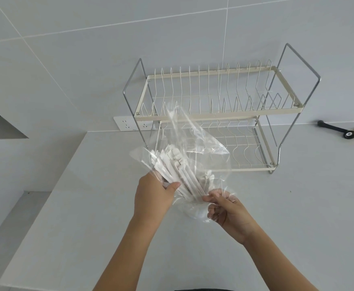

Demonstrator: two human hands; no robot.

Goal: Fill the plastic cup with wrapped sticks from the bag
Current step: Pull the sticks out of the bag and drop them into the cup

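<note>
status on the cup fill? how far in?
Done: nothing confirmed; the plastic cup under the hands is only faintly visible, contents unclear. In hand: left hand grips the wrapped sticks through the clear bag; right hand holds the bag's lower end. Left: most sticks are in the bag.

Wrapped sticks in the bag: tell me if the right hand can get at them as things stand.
Probably yes. The right hand pinches the clear bag at its lower end, right beside the wrapped sticks; only thin film may lie between. The left hand grips the bundle.
</note>
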